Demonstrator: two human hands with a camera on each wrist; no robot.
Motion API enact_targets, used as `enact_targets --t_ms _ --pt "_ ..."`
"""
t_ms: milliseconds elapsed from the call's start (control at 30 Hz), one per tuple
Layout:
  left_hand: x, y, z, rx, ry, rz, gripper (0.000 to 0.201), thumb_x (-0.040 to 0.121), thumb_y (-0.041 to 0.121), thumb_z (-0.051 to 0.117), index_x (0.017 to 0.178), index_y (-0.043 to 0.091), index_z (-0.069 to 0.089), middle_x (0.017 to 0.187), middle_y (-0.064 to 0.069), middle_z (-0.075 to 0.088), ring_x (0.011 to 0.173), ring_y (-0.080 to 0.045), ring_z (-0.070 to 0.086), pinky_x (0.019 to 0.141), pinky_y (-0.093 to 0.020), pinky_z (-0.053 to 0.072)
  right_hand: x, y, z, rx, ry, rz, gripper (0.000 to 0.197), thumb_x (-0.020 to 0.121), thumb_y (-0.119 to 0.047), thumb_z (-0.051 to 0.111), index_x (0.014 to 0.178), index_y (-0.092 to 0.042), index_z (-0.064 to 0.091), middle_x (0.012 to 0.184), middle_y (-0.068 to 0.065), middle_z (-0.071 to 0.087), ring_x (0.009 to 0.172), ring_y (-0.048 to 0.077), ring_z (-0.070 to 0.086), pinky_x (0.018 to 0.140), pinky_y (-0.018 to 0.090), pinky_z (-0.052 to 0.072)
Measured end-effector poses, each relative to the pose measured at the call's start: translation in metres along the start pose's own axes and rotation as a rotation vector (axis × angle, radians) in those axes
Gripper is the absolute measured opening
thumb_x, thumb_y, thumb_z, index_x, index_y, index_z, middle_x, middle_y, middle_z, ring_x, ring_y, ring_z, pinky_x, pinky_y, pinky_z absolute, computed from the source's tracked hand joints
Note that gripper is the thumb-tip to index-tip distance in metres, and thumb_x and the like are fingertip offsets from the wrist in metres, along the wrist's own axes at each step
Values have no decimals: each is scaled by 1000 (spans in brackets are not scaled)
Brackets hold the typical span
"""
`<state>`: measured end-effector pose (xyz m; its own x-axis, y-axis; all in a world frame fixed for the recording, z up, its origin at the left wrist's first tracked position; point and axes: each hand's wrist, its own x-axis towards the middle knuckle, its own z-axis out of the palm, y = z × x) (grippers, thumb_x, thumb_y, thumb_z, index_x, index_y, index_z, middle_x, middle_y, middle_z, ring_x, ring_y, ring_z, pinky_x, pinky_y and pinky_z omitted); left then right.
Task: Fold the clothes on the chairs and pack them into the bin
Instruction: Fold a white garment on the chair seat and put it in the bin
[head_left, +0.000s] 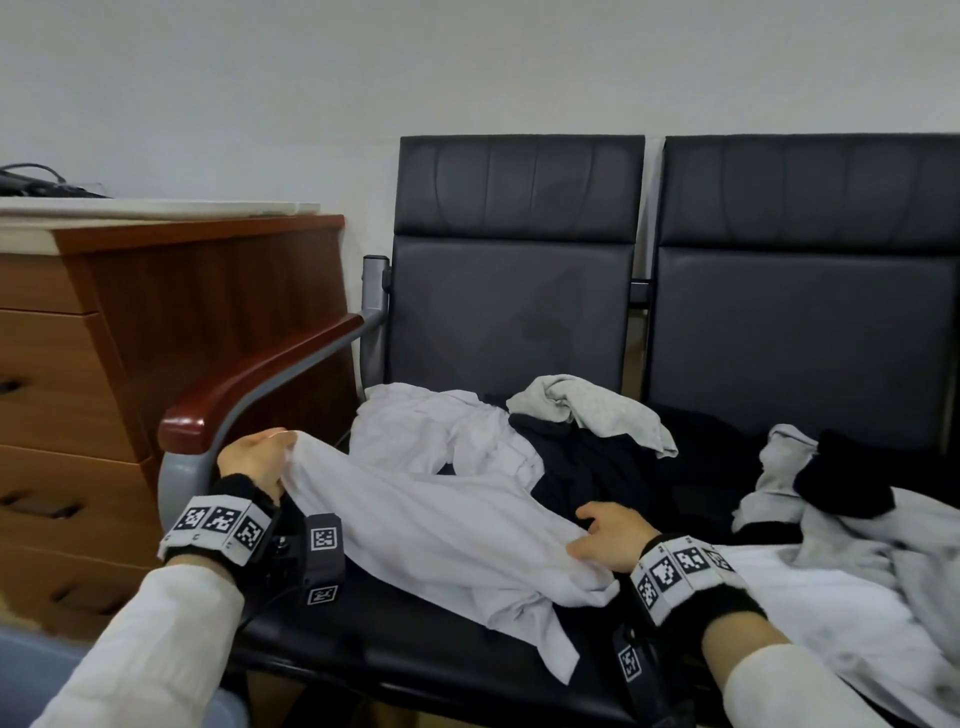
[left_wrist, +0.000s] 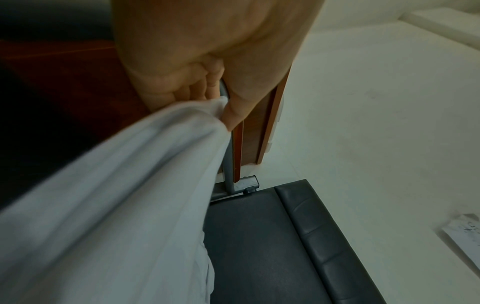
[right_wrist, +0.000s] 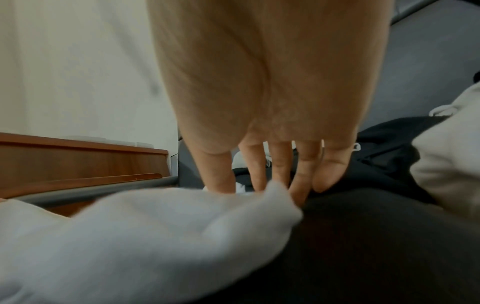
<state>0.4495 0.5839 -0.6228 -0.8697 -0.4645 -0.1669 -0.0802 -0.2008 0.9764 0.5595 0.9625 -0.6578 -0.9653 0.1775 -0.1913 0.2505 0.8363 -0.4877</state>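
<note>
A wooden dresser (head_left: 104, 332) stands at the far left, hard against the chair's armrest (head_left: 249, 384). Just inside that armrest the left hand (head_left: 254, 457) is raised above the seat; the left wrist view shows its fingers (left_wrist: 205, 88) and thumb curled round a bunched edge of the white garment (head_left: 441, 525), gripping it. From there the cloth runs in a long band down and to the right across the dark seat (head_left: 363, 639), so its long axis lies from left hand to right hand. At the lower end the right hand (head_left: 608, 535) lies on the cloth; in the right wrist view its fingers (right_wrist: 303, 174) are nearly straight, tips at the garment's fold where it meets a black garment (head_left: 597, 467). Whether they pinch the edge or only press it I cannot tell. Further right a grey top (head_left: 597, 410) lies over the black one, and more grey and black clothes (head_left: 831, 483) are heaped on the second chair (head_left: 805, 312). No bin is in view.

The left hand has the firmer hold, so the stretch and fold likely depend on the right hand securing its end first.
</note>
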Motion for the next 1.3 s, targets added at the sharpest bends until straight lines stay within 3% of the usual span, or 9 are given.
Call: enact_targets --t_ms 133,200,500,633,767,867,1100,1200,1300 --pt "-4 0 -2 -44 13 -48 32 83 17 62 112 3 65 115 -15 64 109 -32 60 100 -44 46 3 6 6 49 27 77 10 79 -23 65 74 -14 66 79 2 65 78 17 63 64 23 46" --pt "-6 1 -2 -26 1 -26 34 86 16 58 117 3 62 121 -18 62 113 -35 58 101 -45 45 6 9 4 201 -28 103 27 76 -19 70 54 -13 55 60 0 54 62 14 54 56 23 40" --pt "4 -3 -6 -18 39 16 31 87 5 56 117 5 63 111 -18 64 94 -27 59 86 -36 48 4 24 -27 1129 -143 96 23 86 -1 62 109 2 65 107 20 70 96 28 65 78 34 52" --pt "4 -3 -6 -42 50 11 29 88 6 55 115 8 65 113 -15 64 98 -30 61 85 -36 48 1 27 -27 1059 -177 75 13 89 -11 62 101 -7 68 84 7 65 73 16 58 65 24 44" --pt "5 -6 -6 -9 76 4 22 86 4 50 103 8 64 95 -16 60 73 -26 57 57 -30 53 8 28 -22 1038 -15 103 17 90 1 54 104 -2 63 71 7 60 53 12 52 45 19 39" --pt "5 -4 -9 76 104 35 21 85 5 43 86 12 64 110 -14 60 99 -33 58 83 -43 53 10 26 -22 1081 101 96 24 91 3 49 109 -8 59 74 10 52 53 14 45 40 20 34" --pt "-23 12 -18 299 -52 194 27 88 0 47 94 12 70 117 -16 62 112 -32 56 101 -46 45 -1 8 -33 1047 313 -85 35 89 4 44 97 -8 75 93 14 72 87 31 62 74 34 49" --pt "-43 35 -31 497 -141 266 32 79 -5 63 109 5 68 115 -14 61 112 -30 56 104 -42 43 -13 3 -49 799 468 -106 29 90 -9 52 97 -22 76 106 -1 70 107 22 60 93 31 46" --pt "-57 80 -36 623 -151 387 35 75 -9 67 106 6 70 105 -14 66 96 -24 58 96 -37 47 -22 -4 -83 367 637 -149 28 87 -10 59 111 -17 73 112 9 64 111 29 57 93 31 42"
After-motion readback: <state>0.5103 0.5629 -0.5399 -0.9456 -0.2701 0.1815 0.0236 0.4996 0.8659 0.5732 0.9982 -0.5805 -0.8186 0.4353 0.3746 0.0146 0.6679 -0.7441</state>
